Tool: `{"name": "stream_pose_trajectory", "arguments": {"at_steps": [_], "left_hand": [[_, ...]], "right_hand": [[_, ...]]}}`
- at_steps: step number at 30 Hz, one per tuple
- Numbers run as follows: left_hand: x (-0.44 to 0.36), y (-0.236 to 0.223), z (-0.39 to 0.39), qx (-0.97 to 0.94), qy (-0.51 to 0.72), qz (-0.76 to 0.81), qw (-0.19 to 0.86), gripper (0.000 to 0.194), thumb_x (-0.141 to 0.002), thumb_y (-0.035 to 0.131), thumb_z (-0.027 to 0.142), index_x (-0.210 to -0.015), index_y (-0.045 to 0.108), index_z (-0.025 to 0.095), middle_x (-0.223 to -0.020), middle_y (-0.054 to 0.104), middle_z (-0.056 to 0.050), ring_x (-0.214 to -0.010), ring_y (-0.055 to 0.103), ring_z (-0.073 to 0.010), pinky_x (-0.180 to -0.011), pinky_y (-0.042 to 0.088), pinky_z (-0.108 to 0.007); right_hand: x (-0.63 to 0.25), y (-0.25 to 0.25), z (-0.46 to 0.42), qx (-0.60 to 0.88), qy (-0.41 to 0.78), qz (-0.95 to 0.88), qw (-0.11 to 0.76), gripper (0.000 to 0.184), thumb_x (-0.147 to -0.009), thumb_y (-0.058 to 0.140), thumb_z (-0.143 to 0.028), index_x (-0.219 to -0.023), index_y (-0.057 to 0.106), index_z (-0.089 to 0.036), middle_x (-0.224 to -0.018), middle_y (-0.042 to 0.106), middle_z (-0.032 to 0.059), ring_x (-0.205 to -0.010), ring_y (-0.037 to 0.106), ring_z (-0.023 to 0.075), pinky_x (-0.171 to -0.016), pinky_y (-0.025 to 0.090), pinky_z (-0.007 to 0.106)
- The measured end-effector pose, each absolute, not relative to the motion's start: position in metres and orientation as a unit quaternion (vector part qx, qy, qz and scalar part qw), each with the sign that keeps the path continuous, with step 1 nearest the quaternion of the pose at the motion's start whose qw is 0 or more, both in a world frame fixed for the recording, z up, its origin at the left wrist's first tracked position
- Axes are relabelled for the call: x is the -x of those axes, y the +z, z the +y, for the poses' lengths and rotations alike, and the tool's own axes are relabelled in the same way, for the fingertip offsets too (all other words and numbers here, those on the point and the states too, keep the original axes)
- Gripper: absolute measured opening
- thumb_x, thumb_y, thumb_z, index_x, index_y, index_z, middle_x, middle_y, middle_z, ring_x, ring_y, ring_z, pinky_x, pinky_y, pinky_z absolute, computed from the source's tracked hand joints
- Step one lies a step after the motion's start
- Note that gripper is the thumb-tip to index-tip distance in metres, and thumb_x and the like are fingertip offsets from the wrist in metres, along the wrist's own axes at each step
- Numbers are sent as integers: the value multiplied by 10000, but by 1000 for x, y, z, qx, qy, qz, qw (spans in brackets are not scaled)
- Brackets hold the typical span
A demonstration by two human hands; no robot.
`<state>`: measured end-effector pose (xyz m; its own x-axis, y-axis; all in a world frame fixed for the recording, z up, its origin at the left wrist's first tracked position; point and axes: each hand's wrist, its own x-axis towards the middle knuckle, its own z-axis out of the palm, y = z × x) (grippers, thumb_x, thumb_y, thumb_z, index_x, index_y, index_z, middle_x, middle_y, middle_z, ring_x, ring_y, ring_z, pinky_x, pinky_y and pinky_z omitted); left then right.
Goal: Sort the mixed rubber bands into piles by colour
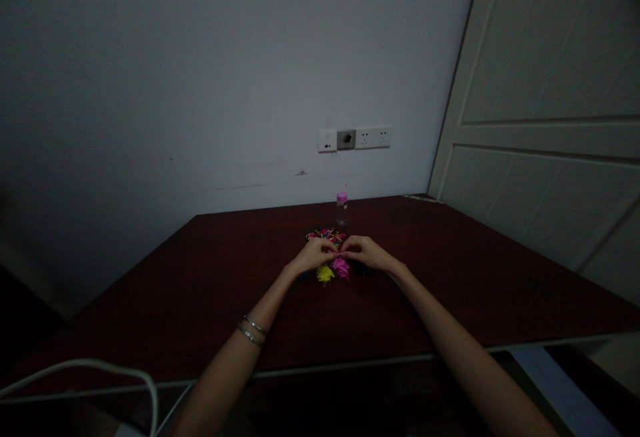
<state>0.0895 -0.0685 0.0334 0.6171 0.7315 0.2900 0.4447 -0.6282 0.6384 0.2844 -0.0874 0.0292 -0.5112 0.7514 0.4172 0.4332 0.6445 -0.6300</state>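
My left hand (318, 254) and my right hand (365, 252) meet over the middle of the table, fingertips pinched close together. Anything between the fingertips is too small to make out in the dim light. Just below them lies a small pink pile (341, 268) of thin pieces, with a yellow pile (325, 274) of similar pieces to its left. Behind the hands spreads a mixed multicoloured heap (325, 234) of small thin pieces, partly covered by my left hand. Something dark lies under my right hand, its kind unclear.
A clear bottle (341, 214) with a pink cap stands behind the heap on the dark red table (225, 277). Wall sockets (373, 137) sit above the table's back edge. A white cable (100, 364) crosses the front left edge. A pale panelled door (545, 104) is at right.
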Motion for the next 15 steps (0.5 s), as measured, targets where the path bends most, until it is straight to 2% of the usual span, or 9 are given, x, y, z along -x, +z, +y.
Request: {"name": "stream_pose_trajectory", "arguments": {"at_steps": [6,15], "left_hand": [[-83,37,-66,-858,260,350,270,237,-713,573,282,-832,684,109,-673,628,-22,-585,497,-95,-538,359,-182],[-53,41,-50,-806,326,417,264,336,-719,526,378,-816,687,100,-791,667,-61,-713,571,-144,-650,422,-222]], "right_hand": [[-284,34,-91,366,239,-838,327,173,-744,580,-325,-755,649,-168,-806,627,39,-771,571,163,-744,439,288],[-286,35,-94,334,203,-875,285,117,-685,645,-297,-718,673,-188,-884,603,42,-883,538,175,-829,396,309]]}}
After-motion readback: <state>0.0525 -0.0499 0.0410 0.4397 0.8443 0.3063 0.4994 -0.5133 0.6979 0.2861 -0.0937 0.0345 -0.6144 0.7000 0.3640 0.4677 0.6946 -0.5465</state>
